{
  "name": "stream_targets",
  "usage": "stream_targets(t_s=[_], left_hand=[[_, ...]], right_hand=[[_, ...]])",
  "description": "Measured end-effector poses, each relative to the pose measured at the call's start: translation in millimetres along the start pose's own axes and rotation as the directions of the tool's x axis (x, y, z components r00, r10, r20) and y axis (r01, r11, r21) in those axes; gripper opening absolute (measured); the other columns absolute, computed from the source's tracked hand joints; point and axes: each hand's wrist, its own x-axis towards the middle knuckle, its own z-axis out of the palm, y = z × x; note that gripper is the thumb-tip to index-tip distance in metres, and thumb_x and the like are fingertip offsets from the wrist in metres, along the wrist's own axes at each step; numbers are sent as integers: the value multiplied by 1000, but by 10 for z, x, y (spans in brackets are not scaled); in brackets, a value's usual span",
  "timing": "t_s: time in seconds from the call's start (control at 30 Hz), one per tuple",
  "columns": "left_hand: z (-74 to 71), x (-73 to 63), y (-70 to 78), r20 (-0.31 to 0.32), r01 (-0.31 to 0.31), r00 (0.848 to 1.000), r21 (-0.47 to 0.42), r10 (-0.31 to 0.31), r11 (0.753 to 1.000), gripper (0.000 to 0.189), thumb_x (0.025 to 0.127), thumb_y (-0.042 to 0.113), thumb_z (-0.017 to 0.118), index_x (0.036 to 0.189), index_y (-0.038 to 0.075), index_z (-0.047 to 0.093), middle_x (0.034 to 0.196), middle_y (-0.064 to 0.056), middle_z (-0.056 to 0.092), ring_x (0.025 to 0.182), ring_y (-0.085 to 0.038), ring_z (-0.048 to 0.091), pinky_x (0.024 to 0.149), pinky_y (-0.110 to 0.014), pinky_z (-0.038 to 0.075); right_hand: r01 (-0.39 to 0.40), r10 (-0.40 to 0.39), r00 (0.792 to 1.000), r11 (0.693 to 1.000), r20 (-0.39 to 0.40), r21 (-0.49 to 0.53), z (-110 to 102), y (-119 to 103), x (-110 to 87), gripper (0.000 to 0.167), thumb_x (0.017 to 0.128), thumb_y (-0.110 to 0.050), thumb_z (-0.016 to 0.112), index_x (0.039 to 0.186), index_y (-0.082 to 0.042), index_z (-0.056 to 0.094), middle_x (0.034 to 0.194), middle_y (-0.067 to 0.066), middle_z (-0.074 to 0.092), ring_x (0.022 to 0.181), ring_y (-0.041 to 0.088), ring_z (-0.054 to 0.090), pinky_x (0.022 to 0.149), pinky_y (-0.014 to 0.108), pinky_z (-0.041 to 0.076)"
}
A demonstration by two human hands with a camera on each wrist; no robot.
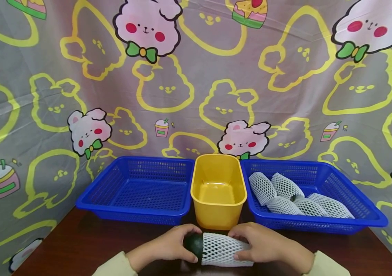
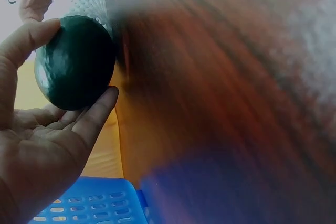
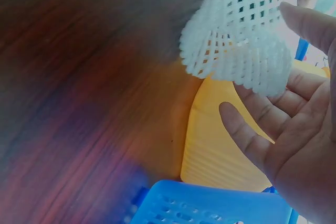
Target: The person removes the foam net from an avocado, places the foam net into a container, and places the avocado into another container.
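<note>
Near the table's front edge, a smooth dark green oval fruit point(image 1: 194, 245) pokes out of the left end of a white foam net sleeve point(image 1: 221, 250). My left hand point(image 1: 173, 244) grips the bare end; in the left wrist view the thumb is on one side of the fruit point(image 2: 76, 64) and fingertips are on the other. With my right hand point(image 1: 263, 245) I pinch the sleeve near its right end. The right wrist view shows that end of the net point(image 3: 241, 40) loose and hollow, with dark green showing through the mesh farther in.
A yellow bin point(image 1: 219, 214) stands just behind the hands. To its left is a blue basket point(image 1: 147, 195) with a bare mesh floor. The blue basket on the right point(image 1: 365, 220) holds several white net-wrapped items point(image 1: 284, 206). A patterned cloth point(image 1: 196, 76) hangs behind them.
</note>
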Motion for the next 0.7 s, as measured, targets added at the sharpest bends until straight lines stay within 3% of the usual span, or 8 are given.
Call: stream_targets(t_s=[0.27,0.7], left_hand=[[-24,7,13,22,-15,1000,40,15,999,60,64,25,86,118,9,63,111,7,60,96,-6,55,82,-23,46],[-31,-11,8,4,-12,1000,87,11,996,59,64,29,87,116,13,65,109,9,63,97,-6,56,83,-24,46]], right_hand=[[83,-83,997,997,6,-7,-3,-44,59,12,82,-20,74,91,-23,67,79,-21,56,69,-4,52,62,17,45],[65,-66,998,997,-18,-49,-5,-89,56,14,83,-18,76,78,-23,64,65,-22,49,55,-8,41,47,13,36]])
